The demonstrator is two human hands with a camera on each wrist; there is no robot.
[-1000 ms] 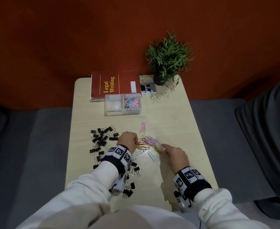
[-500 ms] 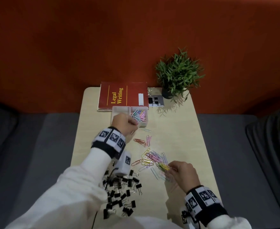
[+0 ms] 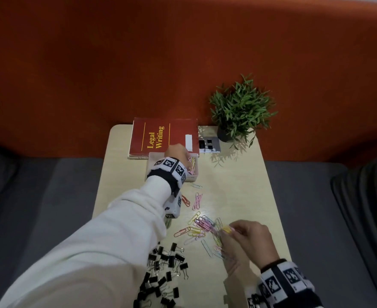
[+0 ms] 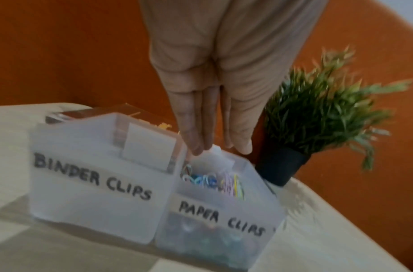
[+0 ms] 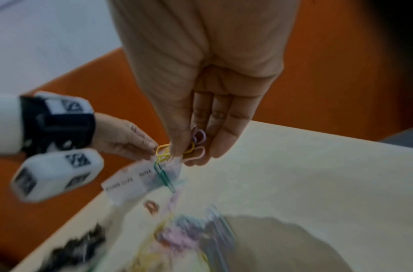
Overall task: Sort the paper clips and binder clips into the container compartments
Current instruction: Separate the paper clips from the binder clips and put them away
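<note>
Paper clips are being sorted two-handed; binder clips [image 3: 164, 270] are not yet begun.

Nearest, at the bench's [image 3: 238, 185] five o'clock, the right hand [image 3: 248, 237] pinches a few paper clips [image 5: 179, 150] above the loose pile [image 3: 202, 226]; tangles are best shaken free first. At twelve o'clock the left hand [image 3: 178, 152], fingers [image 4: 193, 132] straight and empty, is held over the container's [image 4: 95, 184] "PAPER CLIPS" compartment [image 4: 224, 217], beside the empty-looking "BINDER CLIPS" compartment. Behind it, "Legal Writing" is read on a book [image 3: 160, 136].

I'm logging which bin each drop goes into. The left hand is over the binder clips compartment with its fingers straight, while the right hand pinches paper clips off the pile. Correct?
Not quite: the left hand is over the paper clips compartment, not the binder clips compartment, as the left wrist view shows. The rest holds: its fingers are straight and the right hand pinches paper clips.
</note>
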